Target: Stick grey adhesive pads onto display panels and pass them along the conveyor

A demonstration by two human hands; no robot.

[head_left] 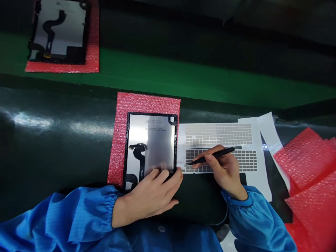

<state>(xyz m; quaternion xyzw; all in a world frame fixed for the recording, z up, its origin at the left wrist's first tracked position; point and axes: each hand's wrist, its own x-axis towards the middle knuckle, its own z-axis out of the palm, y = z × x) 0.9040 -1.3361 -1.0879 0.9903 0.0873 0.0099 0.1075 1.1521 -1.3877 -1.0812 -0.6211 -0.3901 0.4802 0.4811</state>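
Observation:
A tablet screen panel [160, 140] lies back side up, its silver back framed in black with a black ribbon cable [141, 157] at the left. Under it is a red bubble-wrap sheet [147, 101]. Across the panel's lower right part rests my left hand [154, 192], fingers stretched out, holding nothing. Between thumb and fingers my right hand [225, 168] grips a black tweezers-like, pen-shaped tool [217, 155]. The tool's tip is over the left part of a sheet of small grey stickers [246, 161], close to the panel's right edge. Whether the tip touches a sticker I cannot tell.
Further white paper [265, 189] sticks out beneath the sticker sheet. Several red bubble-wrap pieces [309, 196] lie at the right. At the upper left, a second panel [70, 31] rests on red bubble wrap [92, 52], on a green ledge [147, 73].

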